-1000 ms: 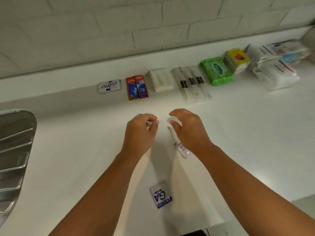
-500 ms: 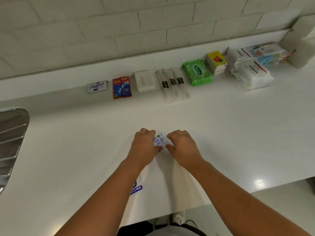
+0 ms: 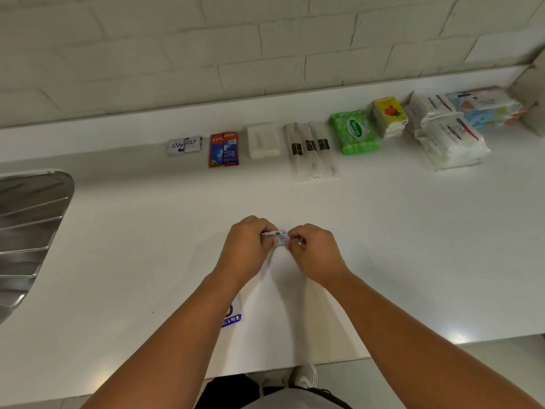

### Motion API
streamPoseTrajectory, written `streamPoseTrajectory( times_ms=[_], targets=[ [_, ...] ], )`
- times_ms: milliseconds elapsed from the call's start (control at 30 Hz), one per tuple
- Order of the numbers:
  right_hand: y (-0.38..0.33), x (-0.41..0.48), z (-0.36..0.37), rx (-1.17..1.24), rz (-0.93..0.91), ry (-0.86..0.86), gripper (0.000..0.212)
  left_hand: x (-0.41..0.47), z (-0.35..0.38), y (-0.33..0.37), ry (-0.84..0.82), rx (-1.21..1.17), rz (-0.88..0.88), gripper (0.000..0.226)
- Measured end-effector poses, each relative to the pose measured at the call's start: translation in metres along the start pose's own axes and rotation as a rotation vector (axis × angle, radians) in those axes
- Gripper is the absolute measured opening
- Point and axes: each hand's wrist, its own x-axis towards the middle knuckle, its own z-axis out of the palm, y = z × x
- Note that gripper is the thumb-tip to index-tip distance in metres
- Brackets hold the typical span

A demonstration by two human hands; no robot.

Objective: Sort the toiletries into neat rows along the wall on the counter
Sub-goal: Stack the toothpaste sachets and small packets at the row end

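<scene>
A second ago the hands were apart and reaching for small packets lying loose on the counter (image 3: 118, 261). Now the left hand (image 3: 247, 250) and right hand (image 3: 317, 256) have met, and each pinches one end of the small packets (image 3: 279, 235) between thumb and curled fingers, held low over the counter. How many packets are in the pinch is too small to tell. They look gathered and squared up, so the pickup seems done and the carry to the wall (image 3: 265, 39) is what remains. Far ahead of the fingers the row is already long: white-and-blue sachets (image 3: 184, 145), red toothpaste sachets (image 3: 224, 149), a white soap bar (image 3: 263, 140), wrapped toothbrushes (image 3: 311, 152), a green wipes pack (image 3: 354, 132), yellow tissue packs (image 3: 389, 116) and white tissue packs (image 3: 451, 140). Behind the fingers, a blue-and-white sachet (image 3: 233, 318) that lay in full view before now peeks out from under the left forearm, still unsorted. Nothing lies between the fingers and the row. The open stretch ahead and to the left of the fingers, before the sink drainer (image 3: 26, 225), seems the likeliest spot.
</scene>
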Motion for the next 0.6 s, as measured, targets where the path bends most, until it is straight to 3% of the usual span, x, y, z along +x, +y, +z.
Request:
streamPoseTrajectory(
  times_ms=[167,233,300,400,600],
  targets=[
    [-0.018,0.014,0.0,0.361,0.323,0.057,0.017,0.004,-0.013,-0.011,0.178,-0.064,0.045,0.012],
    [-0.032,0.02,0.002,0.662,0.453,0.006,0.025,0.007,-0.018,-0.019,0.228,-0.058,0.074,0.014],
    [-0.045,0.027,0.008,0.809,0.485,-0.049,0.03,0.01,-0.023,-0.026,0.245,-0.033,0.113,0.016],
    [-0.059,0.039,0.023,0.847,0.45,-0.053,0.019,0.011,-0.03,-0.038,0.216,-0.01,0.184,0.015],
    [-0.081,0.075,0.059,0.711,0.41,-0.019,0.013,0.019,-0.056,-0.08,0.126,-0.166,0.11,0.027]
  ],
)
